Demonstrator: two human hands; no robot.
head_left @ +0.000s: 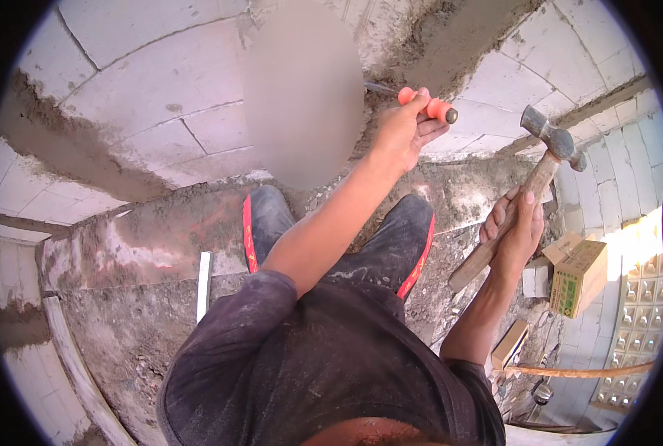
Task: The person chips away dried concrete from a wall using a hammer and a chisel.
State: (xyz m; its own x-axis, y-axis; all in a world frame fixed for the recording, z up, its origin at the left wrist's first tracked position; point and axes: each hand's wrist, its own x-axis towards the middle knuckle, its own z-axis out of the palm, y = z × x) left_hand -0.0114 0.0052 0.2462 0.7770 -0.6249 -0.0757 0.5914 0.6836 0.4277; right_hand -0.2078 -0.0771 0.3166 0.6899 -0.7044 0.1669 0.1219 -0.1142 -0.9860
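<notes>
My left hand (406,134) is closed round an orange-handled tool (437,110) with a metal end cap. Its thin metal shaft points left toward the block wall (160,82), and a grey blurred patch hides the tip, so I cannot tell its exact kind. Lower and to the right, my right hand (516,227) grips the wooden handle of a hammer (543,160) about midway. The hammer's metal head is up, apart from the orange-handled tool.
Mortar-filled channels (450,48) run between the white blocks. Both my knees (272,208) face the wall above dusty, rubble-strewn ground (138,320). To the right are a cardboard box (580,275), a long wooden handle (577,372) and glass blocks (636,320). A pale strip (204,286) lies left.
</notes>
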